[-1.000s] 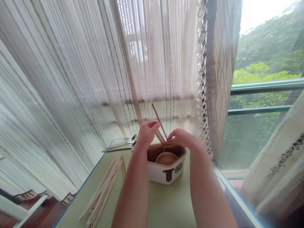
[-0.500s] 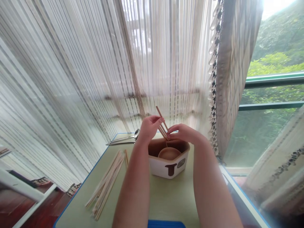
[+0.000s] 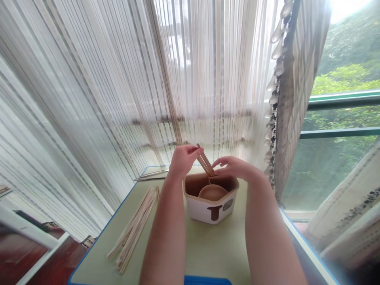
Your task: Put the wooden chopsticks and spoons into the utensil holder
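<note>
Several wooden chopsticks (image 3: 205,161) slant over the back rim of a white and brown holder (image 3: 202,211) with divided compartments. My left hand (image 3: 185,158) is closed around their upper ends. At their lower ends, my right hand (image 3: 230,167) touches them with thumb and fingertips, its index finger raised and the fingers partly apart. A round brown cup-like section (image 3: 213,192) sits at the front of the holder. To the left on the table lies a bundle of wrapped disposable chopsticks (image 3: 133,233). One more wooden stick (image 3: 158,193) is partly hidden behind my left forearm.
Metal cutlery (image 3: 152,174) lies at the table's back left corner, partly covered by my left arm. The pale green table (image 3: 216,249) has a blue edge. A blue object (image 3: 208,280) shows at the front. Striped sheer curtains (image 3: 118,79) hang behind the table.
The chopstick that stood higher than the others has come down level with them in my left hand. My right hand has shifted slightly right, its fingers opening a little.
</note>
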`<state>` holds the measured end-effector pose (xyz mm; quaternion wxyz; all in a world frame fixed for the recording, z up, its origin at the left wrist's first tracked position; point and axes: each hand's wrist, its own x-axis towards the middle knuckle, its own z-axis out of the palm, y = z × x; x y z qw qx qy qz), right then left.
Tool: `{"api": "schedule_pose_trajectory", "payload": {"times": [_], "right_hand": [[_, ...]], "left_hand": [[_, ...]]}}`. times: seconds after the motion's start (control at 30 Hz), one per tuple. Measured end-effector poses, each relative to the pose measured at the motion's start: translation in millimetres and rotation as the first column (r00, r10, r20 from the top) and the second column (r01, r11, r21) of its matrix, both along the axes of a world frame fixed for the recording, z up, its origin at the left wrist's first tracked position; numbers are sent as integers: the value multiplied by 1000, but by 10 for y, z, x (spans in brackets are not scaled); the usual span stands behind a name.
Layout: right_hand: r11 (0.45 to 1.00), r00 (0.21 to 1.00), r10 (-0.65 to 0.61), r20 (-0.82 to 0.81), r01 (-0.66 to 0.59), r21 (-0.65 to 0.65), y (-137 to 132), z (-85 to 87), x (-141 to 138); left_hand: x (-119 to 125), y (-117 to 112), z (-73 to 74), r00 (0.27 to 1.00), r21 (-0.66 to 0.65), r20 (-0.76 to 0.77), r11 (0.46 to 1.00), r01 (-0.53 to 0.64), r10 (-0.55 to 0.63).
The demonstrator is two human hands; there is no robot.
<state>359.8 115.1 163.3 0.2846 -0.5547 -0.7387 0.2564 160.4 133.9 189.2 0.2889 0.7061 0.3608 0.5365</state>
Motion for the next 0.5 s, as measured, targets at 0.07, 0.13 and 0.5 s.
{"api": "schedule_pose_trajectory", "payload": {"times": [0.07,0.13,0.5], "right_hand": [[999,999,3,-41,-2,36,-2,16,-27],[999,998,19,-56,-16,46,1,23,-44],[998,988,-69,135,66,23,-124,140,-92]], "left_hand": [[18,-24,12,1000,-10,-1,1000,22,-22],[27,-42,22,1000,-16,-17,1000,23,-24],[-45,-77,40,1000,-17,-2,1000,21,-21]]}}
